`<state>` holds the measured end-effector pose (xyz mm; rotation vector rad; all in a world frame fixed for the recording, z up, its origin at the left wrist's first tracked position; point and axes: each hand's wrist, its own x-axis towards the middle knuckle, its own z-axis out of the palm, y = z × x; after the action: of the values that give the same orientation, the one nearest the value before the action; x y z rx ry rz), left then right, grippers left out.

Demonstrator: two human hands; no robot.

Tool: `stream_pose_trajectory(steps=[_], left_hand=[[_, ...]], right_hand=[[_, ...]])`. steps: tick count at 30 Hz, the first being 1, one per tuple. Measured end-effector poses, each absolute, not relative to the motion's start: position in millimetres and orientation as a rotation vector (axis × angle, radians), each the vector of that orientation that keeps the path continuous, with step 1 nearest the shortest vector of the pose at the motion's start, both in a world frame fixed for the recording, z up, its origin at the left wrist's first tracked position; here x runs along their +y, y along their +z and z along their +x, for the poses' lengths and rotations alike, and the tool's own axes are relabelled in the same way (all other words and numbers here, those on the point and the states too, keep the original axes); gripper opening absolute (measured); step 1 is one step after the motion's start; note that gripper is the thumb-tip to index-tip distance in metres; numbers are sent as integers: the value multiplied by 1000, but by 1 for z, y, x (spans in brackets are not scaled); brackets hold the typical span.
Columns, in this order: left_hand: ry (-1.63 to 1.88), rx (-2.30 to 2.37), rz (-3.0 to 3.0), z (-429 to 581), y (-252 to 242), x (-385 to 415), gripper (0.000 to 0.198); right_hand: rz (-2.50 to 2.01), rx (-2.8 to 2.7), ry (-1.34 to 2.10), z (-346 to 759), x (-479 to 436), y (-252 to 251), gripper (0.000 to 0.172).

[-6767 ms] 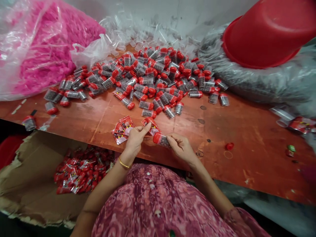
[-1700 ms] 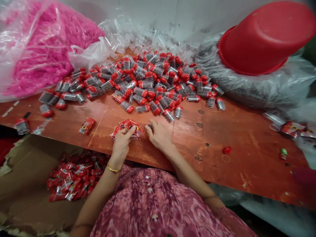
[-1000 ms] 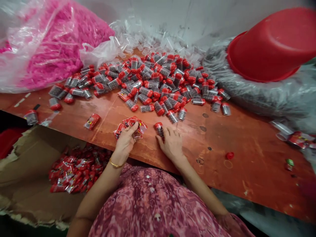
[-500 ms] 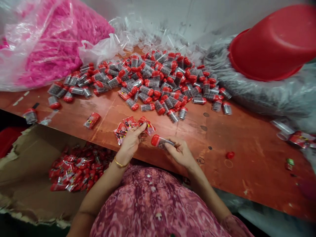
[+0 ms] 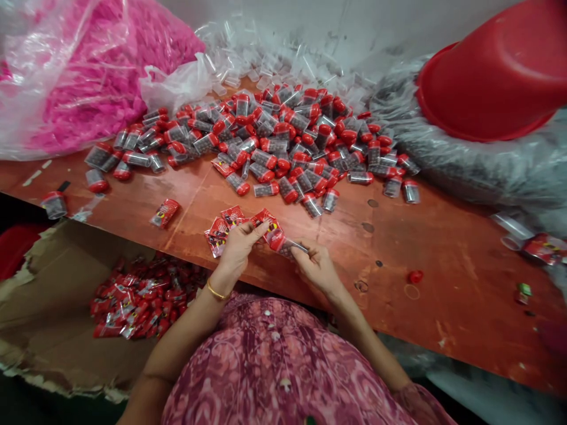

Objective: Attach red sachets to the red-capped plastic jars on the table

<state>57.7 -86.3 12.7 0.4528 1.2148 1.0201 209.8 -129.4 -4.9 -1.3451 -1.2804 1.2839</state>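
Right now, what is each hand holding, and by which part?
The right hand pinches a red-capped tube by its clear end. The left hand holds a red wrapper by its edge.

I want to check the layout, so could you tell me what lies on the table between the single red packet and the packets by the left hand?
In the head view, only bare table separates the single red packet from the packets by the left hand.
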Motion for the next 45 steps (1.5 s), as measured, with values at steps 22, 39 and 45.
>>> stream_pose_trajectory(steps=[22, 39, 45], left_hand=[[1241, 1005, 308, 78, 2, -98, 30], [1144, 981, 561, 71, 10, -86, 25], [1090, 1016, 719, 72, 1, -92, 22]], right_hand=[[-1235, -1010, 1345, 174, -131, -16, 32], [-1286, -1327, 1075, 173, -130, -20, 29], [-1125, -1068, 1407, 164, -133, -16, 32]])
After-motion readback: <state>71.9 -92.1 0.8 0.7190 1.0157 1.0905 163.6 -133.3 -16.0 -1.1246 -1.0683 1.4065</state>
